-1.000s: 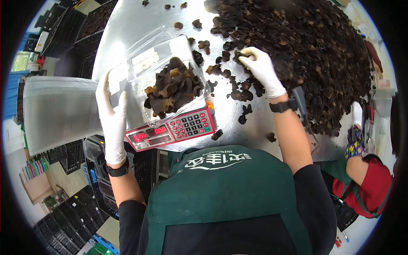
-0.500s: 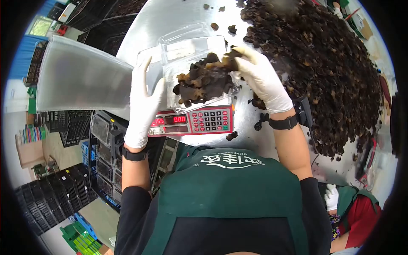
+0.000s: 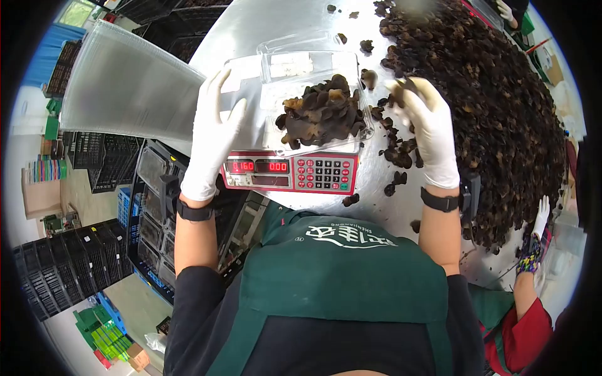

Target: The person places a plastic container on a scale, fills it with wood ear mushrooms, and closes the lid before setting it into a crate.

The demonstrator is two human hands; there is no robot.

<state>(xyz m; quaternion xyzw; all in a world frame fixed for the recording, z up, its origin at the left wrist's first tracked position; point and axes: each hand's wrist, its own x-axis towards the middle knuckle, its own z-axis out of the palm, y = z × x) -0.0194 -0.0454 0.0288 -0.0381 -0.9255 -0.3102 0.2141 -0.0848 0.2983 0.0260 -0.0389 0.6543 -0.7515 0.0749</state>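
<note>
A red digital scale bears an open clear plastic clamshell box. Dark brown wood ear mushrooms are heaped in the box, and the display reads 0.160. My left hand, in a white glove, is at the left side of the scale with thumb and fingers apart and nothing in it. To the right of the box is my right hand, also gloved, its fingertips pinching a dark piece of wood ear mushroom that is slightly blurred.
A large pile of wood ear mushrooms covers the right of the metal table. A stack of clear plastic lids or boxes juts out at the left. Black crates stand beyond. A co-worker's gloved hand is at the pile's right edge.
My right hand has moved from over the box to the right, off the heap. The scale reading has gone from about 0.155 to 0.160. My left hand stays beside the scale.
</note>
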